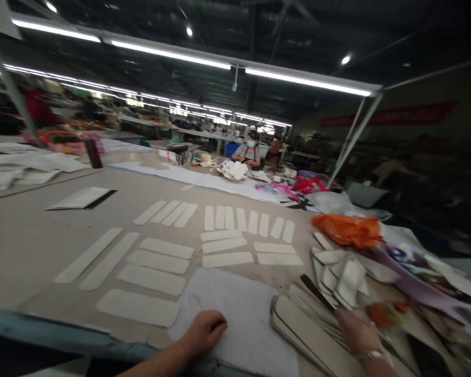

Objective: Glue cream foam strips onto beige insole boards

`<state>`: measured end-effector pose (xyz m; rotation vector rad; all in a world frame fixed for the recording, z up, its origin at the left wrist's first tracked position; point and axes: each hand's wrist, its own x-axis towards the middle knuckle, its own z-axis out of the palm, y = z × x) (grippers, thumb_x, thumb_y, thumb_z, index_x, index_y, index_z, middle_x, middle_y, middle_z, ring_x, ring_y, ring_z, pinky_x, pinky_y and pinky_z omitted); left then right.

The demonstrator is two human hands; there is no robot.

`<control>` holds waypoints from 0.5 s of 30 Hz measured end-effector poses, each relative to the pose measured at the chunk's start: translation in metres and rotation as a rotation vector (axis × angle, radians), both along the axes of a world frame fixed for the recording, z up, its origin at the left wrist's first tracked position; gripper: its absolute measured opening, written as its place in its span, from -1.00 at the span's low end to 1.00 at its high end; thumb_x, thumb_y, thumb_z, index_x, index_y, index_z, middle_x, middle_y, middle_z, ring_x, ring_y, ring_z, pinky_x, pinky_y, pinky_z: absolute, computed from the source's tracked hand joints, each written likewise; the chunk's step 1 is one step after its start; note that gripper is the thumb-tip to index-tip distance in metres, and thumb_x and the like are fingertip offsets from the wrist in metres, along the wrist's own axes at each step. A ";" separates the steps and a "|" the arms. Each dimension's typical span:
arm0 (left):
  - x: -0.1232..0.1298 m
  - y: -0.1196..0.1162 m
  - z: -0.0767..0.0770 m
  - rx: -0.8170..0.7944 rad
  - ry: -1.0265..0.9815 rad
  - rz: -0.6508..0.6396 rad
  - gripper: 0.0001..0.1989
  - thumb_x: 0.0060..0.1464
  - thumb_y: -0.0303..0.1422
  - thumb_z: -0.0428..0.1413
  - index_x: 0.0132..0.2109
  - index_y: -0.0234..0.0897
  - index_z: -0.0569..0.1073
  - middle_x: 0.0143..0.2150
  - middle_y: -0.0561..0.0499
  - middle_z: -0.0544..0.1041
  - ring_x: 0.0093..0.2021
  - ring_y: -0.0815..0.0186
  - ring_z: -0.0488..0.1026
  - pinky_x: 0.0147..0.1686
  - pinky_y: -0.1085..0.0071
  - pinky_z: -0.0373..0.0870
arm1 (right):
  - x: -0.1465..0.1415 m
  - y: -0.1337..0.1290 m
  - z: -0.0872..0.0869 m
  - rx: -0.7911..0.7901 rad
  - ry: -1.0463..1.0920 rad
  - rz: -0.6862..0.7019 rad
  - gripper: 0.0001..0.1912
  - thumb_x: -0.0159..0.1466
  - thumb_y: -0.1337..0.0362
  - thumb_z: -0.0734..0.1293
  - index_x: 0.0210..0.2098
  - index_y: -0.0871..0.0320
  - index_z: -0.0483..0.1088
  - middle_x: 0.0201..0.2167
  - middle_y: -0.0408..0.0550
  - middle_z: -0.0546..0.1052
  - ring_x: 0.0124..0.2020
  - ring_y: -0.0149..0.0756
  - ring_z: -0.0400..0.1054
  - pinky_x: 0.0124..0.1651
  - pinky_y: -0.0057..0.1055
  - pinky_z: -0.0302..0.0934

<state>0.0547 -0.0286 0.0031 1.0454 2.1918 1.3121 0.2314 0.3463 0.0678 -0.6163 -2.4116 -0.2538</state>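
My left hand rests over a white cloth at the table's front edge. Its fingers are curled closed, and nothing shows in them. To the right, my right hand is blurred, with its fingers closed at the end of a dark flat strip. Beneath and beside that hand lies a stack of long pale pieces with dark edges and rounded ends. Several pale strips lie flat in groups past the cloth, among them a wide strip and a row of short strips.
A pile of pale rounded pieces, an orange bag and a cluttered purple container crowd the right side. A pale block and layered sheets lie at the left. A masked person works across the table.
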 end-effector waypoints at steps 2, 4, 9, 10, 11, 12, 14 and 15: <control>-0.004 0.002 0.002 0.002 -0.026 -0.011 -0.75 0.05 -0.18 0.05 -0.32 -0.19 0.55 -0.38 -0.06 0.56 -0.33 0.25 0.45 -0.27 0.40 0.31 | 0.021 0.000 0.009 0.039 -0.111 0.003 -0.75 0.26 0.34 0.24 -0.50 0.12 0.46 -0.54 0.05 0.49 -0.58 -0.28 0.37 -0.52 -0.37 0.10; -0.007 0.004 0.006 -0.017 -0.052 -0.017 -0.76 0.03 -0.17 0.07 -0.33 -0.19 0.55 -0.41 -0.03 0.57 -0.37 0.26 0.46 -0.32 0.44 0.32 | 0.023 -0.017 0.019 0.048 -0.112 0.033 -0.77 0.28 0.27 0.22 -0.39 0.13 0.49 -0.47 0.06 0.53 -0.49 -0.25 0.41 -0.44 -0.37 0.15; -0.043 0.007 0.033 -0.093 0.010 0.047 -0.78 -0.02 -0.18 0.11 -0.32 -0.18 0.57 -0.48 0.02 0.56 -0.46 0.28 0.43 -0.39 0.45 0.34 | 0.006 -0.118 0.017 -0.030 -0.098 0.377 -0.76 0.31 0.34 0.17 -0.16 0.13 0.46 -0.29 0.03 0.54 -0.24 -0.28 0.41 -0.17 -0.41 0.25; -0.056 0.006 0.040 -0.105 0.052 0.074 -0.80 -0.04 -0.19 0.12 -0.31 -0.15 0.57 -0.40 0.01 0.57 -0.38 0.26 0.45 -0.30 0.44 0.35 | 0.004 -0.141 0.010 -0.070 -0.109 0.446 -0.76 0.31 0.37 0.16 -0.17 0.12 0.45 -0.32 0.02 0.53 -0.26 -0.28 0.40 -0.18 -0.41 0.25; -0.071 0.005 0.046 -0.120 0.098 0.103 -0.81 -0.04 -0.21 0.13 -0.29 -0.14 0.56 -0.32 0.00 0.58 -0.28 0.23 0.46 -0.20 0.42 0.34 | 0.002 -0.162 0.001 -0.111 -0.132 0.501 -0.77 0.30 0.39 0.17 -0.17 0.13 0.44 -0.34 0.01 0.52 -0.29 -0.29 0.39 -0.19 -0.40 0.26; -0.086 0.004 0.051 -0.143 0.146 0.126 -0.83 -0.03 -0.23 0.13 -0.29 -0.13 0.56 -0.26 -0.02 0.57 -0.20 0.20 0.45 -0.12 0.40 0.31 | 0.001 -0.181 -0.009 -0.141 -0.158 0.545 -0.78 0.29 0.41 0.18 -0.19 0.14 0.43 -0.37 0.01 0.50 -0.31 -0.28 0.38 -0.21 -0.39 0.26; -0.114 0.002 0.058 -0.214 0.238 0.128 -0.87 -0.02 -0.28 0.11 -0.34 -0.15 0.54 -0.26 -0.05 0.55 -0.16 0.17 0.42 -0.06 0.35 0.27 | -0.002 -0.209 -0.029 -0.165 -0.218 0.607 -0.83 0.26 0.44 0.19 -0.24 0.16 0.40 -0.41 0.00 0.47 -0.34 -0.27 0.35 -0.24 -0.38 0.25; -0.126 0.001 0.059 -0.255 0.281 0.111 -0.89 -0.02 -0.31 0.10 -0.38 -0.16 0.53 -0.29 -0.06 0.53 -0.17 0.17 0.42 -0.05 0.34 0.26 | -0.003 -0.218 -0.038 -0.166 -0.250 0.628 -0.85 0.25 0.45 0.20 -0.26 0.18 0.38 -0.43 -0.01 0.45 -0.35 -0.27 0.34 -0.26 -0.38 0.25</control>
